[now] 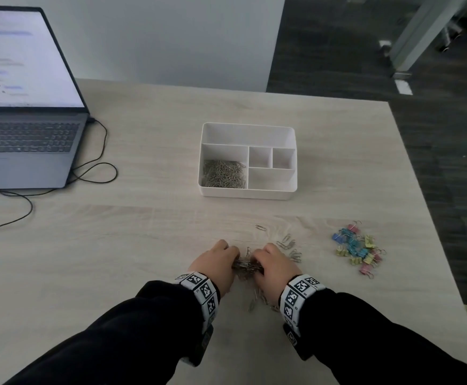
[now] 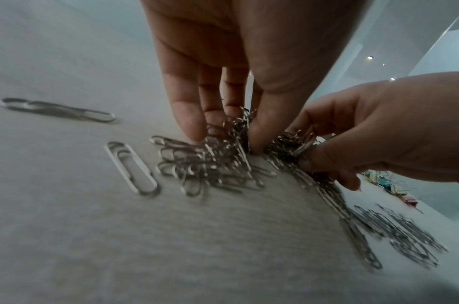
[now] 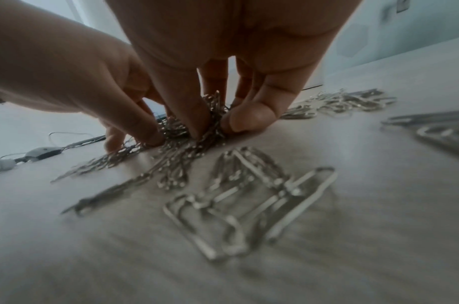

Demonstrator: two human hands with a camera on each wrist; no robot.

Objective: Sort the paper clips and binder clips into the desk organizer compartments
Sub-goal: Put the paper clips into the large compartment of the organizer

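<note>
A heap of silver paper clips [image 1: 245, 267] lies on the table near its front edge. My left hand [image 1: 222, 259] and right hand [image 1: 268, 262] close in on it from either side, fingers curled down into the heap. In the left wrist view the left hand [image 2: 225, 136] pinches clips [image 2: 218, 164] between fingers and thumb. In the right wrist view the right hand [image 3: 215, 123] pinches its bunch [image 3: 176, 131] the same way. The white desk organizer [image 1: 247, 126] stands further back, its left compartment holding paper clips [image 1: 224, 173]. Coloured binder clips [image 1: 357, 250] lie in a pile to the right.
Loose paper clips [image 1: 289, 245] are scattered right of my hands, and one [image 1: 260, 227] lies alone further back. An open laptop [image 1: 26, 129] with a looping black cable [image 1: 99, 173] sits at the far left. The table's right edge [image 1: 432, 218] drops to dark floor.
</note>
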